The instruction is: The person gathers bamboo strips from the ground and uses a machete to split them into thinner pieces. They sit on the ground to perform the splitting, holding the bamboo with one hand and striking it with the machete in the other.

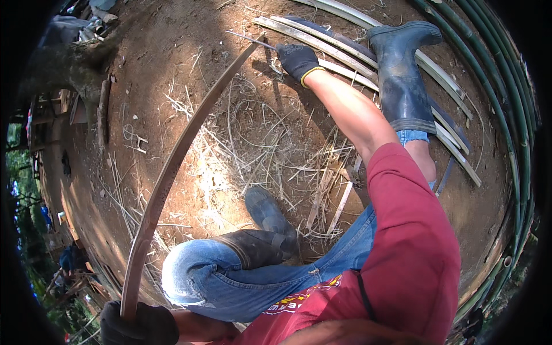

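Note:
A long brown bamboo slat (172,158) runs from the lower left up to the top middle, looking curved in this wide view. Its near end is gripped in my left hand (141,323), which wears a black glove. My right hand (296,61), in a black glove with a yellow cuff, is closed at the slat's far end. Out of that fist points a thin, narrow knife (241,37), its blade crossing the slat close to the tip. The handle is hidden inside the glove.
Pale split bamboo slats (322,43) lie at the top right, under my outstretched booted leg (402,80). Green bamboo poles (506,75) line the right edge. Thin shavings (259,138) litter the dirt ground (149,52). My other boot (267,215) is tucked in near the middle.

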The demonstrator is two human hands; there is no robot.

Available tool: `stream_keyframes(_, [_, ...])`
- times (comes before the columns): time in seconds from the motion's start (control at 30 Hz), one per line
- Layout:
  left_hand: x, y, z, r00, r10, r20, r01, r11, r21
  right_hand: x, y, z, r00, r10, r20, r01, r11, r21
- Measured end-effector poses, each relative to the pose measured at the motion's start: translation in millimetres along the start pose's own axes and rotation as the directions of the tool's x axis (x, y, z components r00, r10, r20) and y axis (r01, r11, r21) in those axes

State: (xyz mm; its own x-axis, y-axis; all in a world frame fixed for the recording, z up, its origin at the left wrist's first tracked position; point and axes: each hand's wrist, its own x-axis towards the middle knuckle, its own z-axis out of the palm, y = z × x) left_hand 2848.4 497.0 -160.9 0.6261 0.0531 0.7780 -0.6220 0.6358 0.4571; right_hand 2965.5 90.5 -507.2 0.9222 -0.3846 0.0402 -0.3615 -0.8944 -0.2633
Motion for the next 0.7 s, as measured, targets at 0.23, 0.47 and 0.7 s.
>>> stream_keyframes(0.23, [1.4, -2.9, -0.4, 0.999, -0.014, 0.03, 0.016, 0.999, -0.042, 10.7, 6.5, 16.9, 0.995, 0.087, -0.05, -0.086, 0.996, 0.013])
stream_keyframes(0.47, [-0.1, 6.3, -5.2, 0.999, -0.03, -0.034, 0.03, 1.0, 0.004, 18.9, 25.7, 29.2, 0.965, 0.258, -0.052, -0.26, 0.964, -0.05])
stream_keyframes(0.7, [2.9, 12.5, -16.9, 0.992, -0.113, -0.064, 0.119, 0.989, 0.089, -44.0, -33.8, -14.5, 0.999, 0.03, -0.021, -0.027, 0.987, 0.16])
